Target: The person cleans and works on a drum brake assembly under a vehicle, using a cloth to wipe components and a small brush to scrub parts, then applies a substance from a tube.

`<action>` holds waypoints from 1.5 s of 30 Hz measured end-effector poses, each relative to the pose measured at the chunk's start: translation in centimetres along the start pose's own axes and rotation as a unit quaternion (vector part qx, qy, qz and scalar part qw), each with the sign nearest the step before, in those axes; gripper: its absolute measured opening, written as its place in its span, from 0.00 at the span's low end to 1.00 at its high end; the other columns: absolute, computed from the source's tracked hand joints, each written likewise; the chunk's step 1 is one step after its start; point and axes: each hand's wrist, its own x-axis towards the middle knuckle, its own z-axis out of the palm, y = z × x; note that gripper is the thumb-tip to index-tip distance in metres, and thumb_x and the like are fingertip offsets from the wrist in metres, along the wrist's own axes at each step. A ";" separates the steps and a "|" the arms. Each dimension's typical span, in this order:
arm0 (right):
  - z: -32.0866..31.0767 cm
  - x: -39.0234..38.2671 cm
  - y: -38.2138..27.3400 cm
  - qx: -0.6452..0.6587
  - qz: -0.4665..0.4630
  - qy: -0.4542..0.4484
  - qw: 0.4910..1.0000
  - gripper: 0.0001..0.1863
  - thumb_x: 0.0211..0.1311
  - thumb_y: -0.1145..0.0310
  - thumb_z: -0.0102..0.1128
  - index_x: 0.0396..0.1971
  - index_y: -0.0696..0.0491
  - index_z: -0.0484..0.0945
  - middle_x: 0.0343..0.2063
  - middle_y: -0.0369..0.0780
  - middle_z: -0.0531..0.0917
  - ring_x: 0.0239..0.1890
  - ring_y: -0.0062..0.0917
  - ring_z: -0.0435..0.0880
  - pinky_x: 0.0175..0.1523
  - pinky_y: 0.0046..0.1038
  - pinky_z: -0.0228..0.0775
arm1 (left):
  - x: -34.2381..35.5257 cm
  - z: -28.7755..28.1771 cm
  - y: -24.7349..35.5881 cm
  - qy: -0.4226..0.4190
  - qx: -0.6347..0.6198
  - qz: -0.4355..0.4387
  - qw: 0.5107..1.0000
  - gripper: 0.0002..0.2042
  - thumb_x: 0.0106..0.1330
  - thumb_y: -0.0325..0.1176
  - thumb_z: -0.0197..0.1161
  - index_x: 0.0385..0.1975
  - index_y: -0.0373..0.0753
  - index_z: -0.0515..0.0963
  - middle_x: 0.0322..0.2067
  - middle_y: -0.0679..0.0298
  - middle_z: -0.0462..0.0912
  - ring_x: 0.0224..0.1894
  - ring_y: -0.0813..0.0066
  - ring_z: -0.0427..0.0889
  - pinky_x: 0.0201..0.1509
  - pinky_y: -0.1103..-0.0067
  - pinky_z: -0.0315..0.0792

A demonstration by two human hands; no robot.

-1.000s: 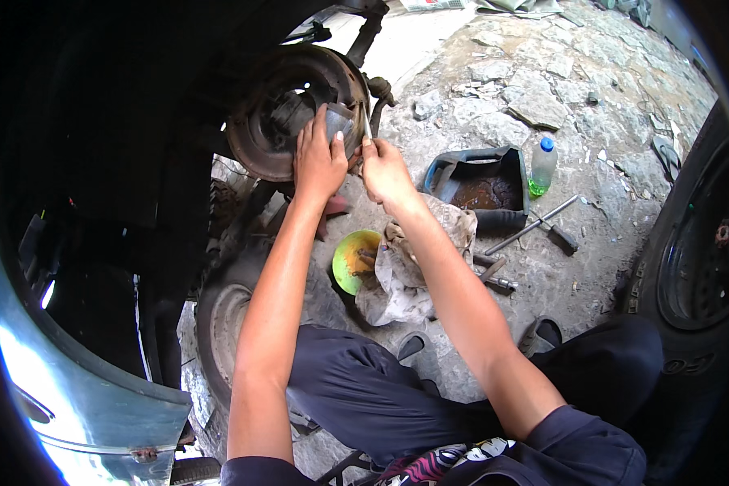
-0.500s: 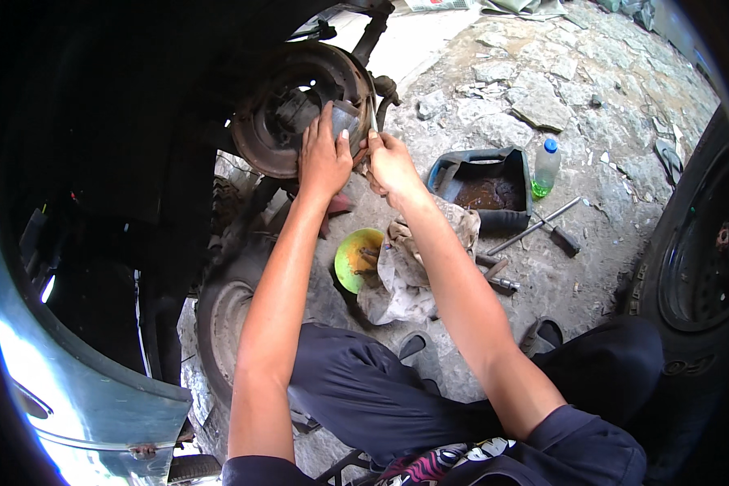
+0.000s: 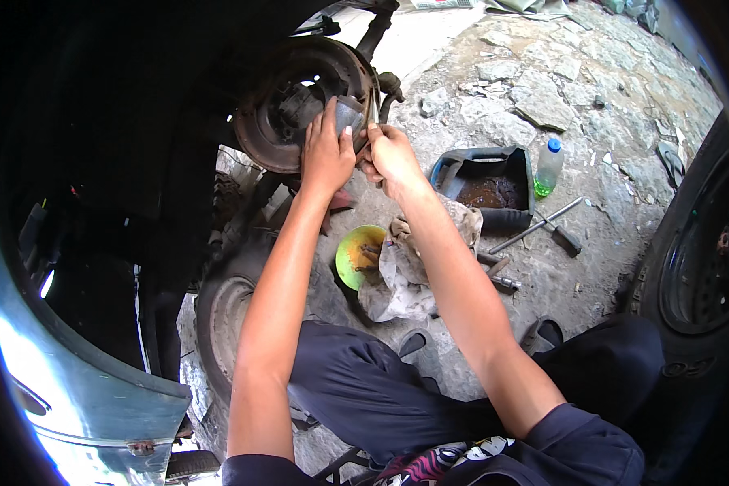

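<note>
Brown, rusty wheel hub (image 3: 283,99) at eleven o'clock

One stained cloth (image 3: 397,287), partly hidden by the right forearm (image 3: 454,267), overlaps one green bowl (image 3: 349,261) near centre. One black container (image 3: 506,219) and one bottle (image 3: 549,168) sit at two. Round and rust-stained, the hub meets both hands: left (image 3: 326,158) open against one grey block (image 3: 348,116), right (image 3: 391,159) gripping one slim tool (image 3: 373,113).

The right hand (image 3: 390,158) hides much of a thin tool (image 3: 373,116), so its kind cannot be told. The left hand (image 3: 324,158) covers part of a grey block (image 3: 349,112). The right forearm (image 3: 445,263) hides some rag (image 3: 397,290); the picture's dark rim cuts off the tire (image 3: 650,263).
</note>
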 end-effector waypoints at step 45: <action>0.0 -2.6 1.4 0.051 0.043 0.010 0.998 0.18 0.81 0.54 0.44 0.41 0.55 0.73 0.16 0.30 0.66 0.09 0.15 0.59 0.12 0.23 0.46 | -0.5 -0.5 0.1 -0.013 0.015 -0.025 1.000 0.28 0.71 0.31 0.56 0.71 0.36 0.61 0.63 0.43 0.71 0.66 0.42 0.68 0.71 0.60 0.62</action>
